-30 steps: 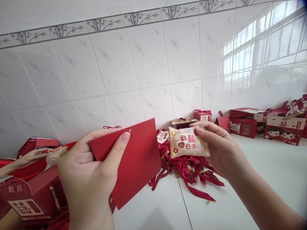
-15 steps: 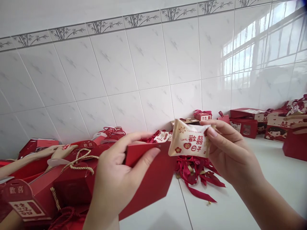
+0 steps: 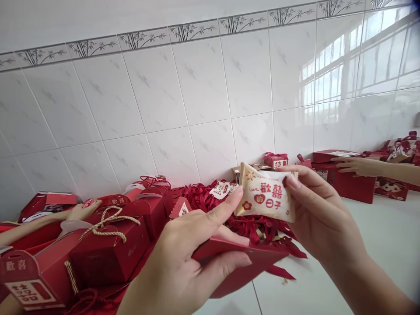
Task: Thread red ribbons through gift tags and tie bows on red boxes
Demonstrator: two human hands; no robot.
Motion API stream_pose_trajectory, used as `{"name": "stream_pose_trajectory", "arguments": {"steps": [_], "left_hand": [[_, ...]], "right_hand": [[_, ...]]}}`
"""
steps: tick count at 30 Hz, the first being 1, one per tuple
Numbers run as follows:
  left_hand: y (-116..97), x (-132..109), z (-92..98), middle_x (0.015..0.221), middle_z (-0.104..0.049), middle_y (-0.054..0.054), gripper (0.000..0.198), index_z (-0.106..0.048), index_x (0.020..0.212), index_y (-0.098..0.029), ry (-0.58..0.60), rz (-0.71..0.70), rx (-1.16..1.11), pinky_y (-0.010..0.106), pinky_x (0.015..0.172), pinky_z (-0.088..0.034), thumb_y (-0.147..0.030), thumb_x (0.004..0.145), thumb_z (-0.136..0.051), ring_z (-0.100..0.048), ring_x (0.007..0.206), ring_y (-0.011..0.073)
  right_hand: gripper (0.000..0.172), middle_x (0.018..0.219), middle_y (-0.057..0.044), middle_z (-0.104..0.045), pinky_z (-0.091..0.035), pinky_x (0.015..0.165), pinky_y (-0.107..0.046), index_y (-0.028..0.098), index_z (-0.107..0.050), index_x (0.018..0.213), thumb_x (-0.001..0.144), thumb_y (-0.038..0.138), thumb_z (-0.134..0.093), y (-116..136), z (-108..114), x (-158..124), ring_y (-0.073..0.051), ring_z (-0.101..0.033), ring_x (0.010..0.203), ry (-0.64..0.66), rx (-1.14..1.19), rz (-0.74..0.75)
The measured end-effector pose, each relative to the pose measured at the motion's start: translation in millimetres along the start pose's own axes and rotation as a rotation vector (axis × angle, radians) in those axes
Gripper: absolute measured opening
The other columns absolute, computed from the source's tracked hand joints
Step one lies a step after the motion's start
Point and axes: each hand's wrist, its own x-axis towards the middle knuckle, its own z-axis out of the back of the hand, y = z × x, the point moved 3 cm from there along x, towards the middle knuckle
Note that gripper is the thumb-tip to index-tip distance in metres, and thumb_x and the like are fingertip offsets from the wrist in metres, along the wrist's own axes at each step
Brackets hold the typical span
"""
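Observation:
My right hand pinches the right end of a small cream-coloured sealed packet printed with red characters and a flower. What is inside the packet does not show. Closed on a flat red card-like piece, my left hand grips its edge between thumb and fingers. The left index finger is stretched toward the packet's left edge and looks close to or touching it. Beneath both hands lies a heap of dark red ribbons on the white tiled surface.
Red gift boxes with gold cord crowd the left, where another person's hand reaches in. At the right, another hand rests by more red boxes. A small ribboned box stands near the tiled wall.
The red piece in my left hand has tilted flatter and moved right and down. My left index finger has extended toward the packet. The other person's hand at right has moved left over the boxes.

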Motion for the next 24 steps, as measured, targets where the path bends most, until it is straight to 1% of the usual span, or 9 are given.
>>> {"name": "stream_pose_trajectory", "arguments": {"steps": [3,5,7,9,12,15,19,22,24], "left_hand": [[1.4,-0.3,-1.1,0.097,-0.077,-0.011,0.064,-0.046,0.14,-0.034,0.007,-0.03,-0.028,0.012,0.096,-0.047,-0.025,0.083,-0.073,-0.071,0.081,0.0046],[1.8,-0.5,-1.7,0.093,-0.077,-0.012,0.061,-0.049,0.137,-0.033,0.001,-0.034,-0.046,0.013,0.098,-0.046,-0.024,0.082,-0.074,-0.071,0.077,0.0046],[1.6,-0.2,-2.4,0.09,-0.077,-0.014,0.059,-0.051,0.134,-0.036,-0.001,-0.023,-0.047,0.013,0.097,-0.047,-0.024,0.081,-0.075,-0.07,0.076,0.0046],[1.5,0.3,-3.4,0.09,-0.077,-0.015,0.063,-0.049,0.135,-0.04,0.017,0.003,-0.046,0.014,0.092,-0.05,-0.023,0.08,-0.076,-0.071,0.077,0.0051],[2.2,0.8,-5.2,0.091,-0.077,-0.016,0.074,-0.041,0.14,-0.047,0.058,0.055,-0.058,0.015,0.091,-0.052,-0.019,0.081,-0.074,-0.071,0.08,0.0056],[1.7,1.0,-5.8,0.089,-0.077,-0.015,0.075,-0.039,0.142,-0.046,0.053,0.048,-0.086,0.017,0.09,-0.053,-0.02,0.081,-0.074,-0.072,0.077,0.0065],[0.6,0.6,-6.1,0.089,-0.077,-0.014,0.074,-0.041,0.141,-0.044,0.036,0.031,-0.09,0.018,0.083,-0.056,-0.022,0.08,-0.075,-0.072,0.079,0.0089],[-0.2,-0.6,-7.0,0.09,-0.077,-0.014,0.074,-0.04,0.141,-0.045,0.041,0.032,-0.068,0.02,0.085,-0.056,-0.025,0.08,-0.076,-0.073,0.081,0.0096],[-1.0,-1.4,-7.5,0.089,-0.077,-0.014,0.075,-0.038,0.142,-0.045,0.034,0.019,-0.051,0.02,0.088,-0.055,-0.027,0.08,-0.076,-0.073,0.086,0.0104]], "right_hand": [[0.005,0.091,-0.001,-0.071,-0.061,0.066,-0.025,0.028,-0.073,0.088,0.084,0.03,-0.07,0.2,-1.6,-1.8,-0.017,-0.071,0.081,-0.014,-0.002,0.002],[0.005,0.086,-0.001,-0.07,-0.061,0.064,-0.024,0.028,-0.073,0.087,0.083,0.031,-0.072,0.7,-2.3,-2.9,-0.016,-0.071,0.078,-0.031,-0.003,0.013],[0.005,0.082,0.0,-0.068,-0.059,0.062,-0.024,0.028,-0.072,0.086,0.082,0.031,-0.073,1.1,-2.9,-4.0,-0.016,-0.07,0.074,-0.05,-0.007,0.022],[0.005,0.08,0.0,-0.067,-0.058,0.058,-0.024,0.028,-0.071,0.085,0.082,0.031,-0.073,1.2,-3.6,-5.4,-0.015,-0.068,0.069,-0.062,-0.012,0.024],[0.004,0.077,0.001,-0.066,-0.057,0.055,-0.025,0.029,-0.069,0.084,0.082,0.031,-0.072,1.5,-4.2,-7.3,-0.015,-0.067,0.065,-0.07,-0.019,0.028],[0.005,0.079,0.001,-0.066,-0.057,0.054,-0.025,0.03,-0.068,0.084,0.082,0.032,-0.072,2.2,-3.9,-8.4,-0.015,-0.066,0.066,-0.074,-0.032,0.037],[0.005,0.078,0.001,-0.065,-0.057,0.053,-0.023,0.03,-0.068,0.084,0.083,0.032,-0.072,1.3,-4.1,-8.6,-0.014,-0.065,0.064,-0.077,-0.019,0.038],[0.003,0.078,0.001,-0.064,-0.057,0.055,-0.021,0.029,-0.068,0.083,0.083,0.03,-0.071,-0.6,-5.9,-8.7,-0.012,-0.064,0.065,-0.084,0.006,0.049],[0.003,0.079,0.001,-0.064,-0.058,0.057,-0.02,0.029,-0.068,0.083,0.084,0.028,-0.071,-1.5,-7.4,-8.8,-0.011,-0.064,0.067,-0.091,0.013,0.07]]}}
